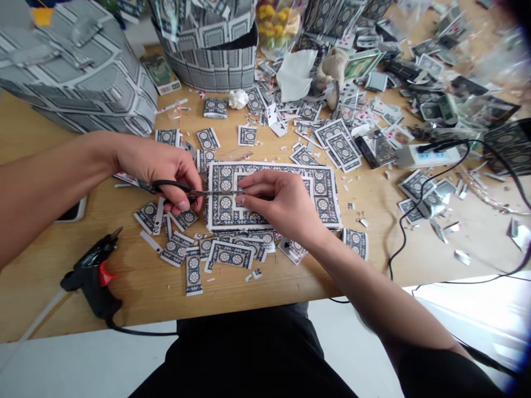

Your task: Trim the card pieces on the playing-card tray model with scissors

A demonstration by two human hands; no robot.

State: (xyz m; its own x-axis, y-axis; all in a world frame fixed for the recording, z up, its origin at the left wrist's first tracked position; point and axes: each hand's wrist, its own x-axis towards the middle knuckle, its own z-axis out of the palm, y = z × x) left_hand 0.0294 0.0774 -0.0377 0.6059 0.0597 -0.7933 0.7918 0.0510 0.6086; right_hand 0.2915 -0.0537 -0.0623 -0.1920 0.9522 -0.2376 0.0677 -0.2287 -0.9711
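My left hand [179,168] grips the black-handled scissors [174,185] by their finger loops. The blades point right, low over a rectangular panel [323,179] built from playing cards with blue-and-white patterned backs. My right hand [280,199] is over the panel's middle, thumb and fingers pinched close around the blade tips. Whatever lies between those fingertips is too small to make out. Cut card pieces [230,255] lie along the panel's near edge, and more patterned pieces [207,139] are behind it.
A black glue gun [93,276] with a red trigger lies at the front left. Card-covered baskets [95,72] stand at the back left. Loose cards [342,146], scraps and wrappers cover the back right. A white power strip [429,156] and black cables [400,221] are at the right.
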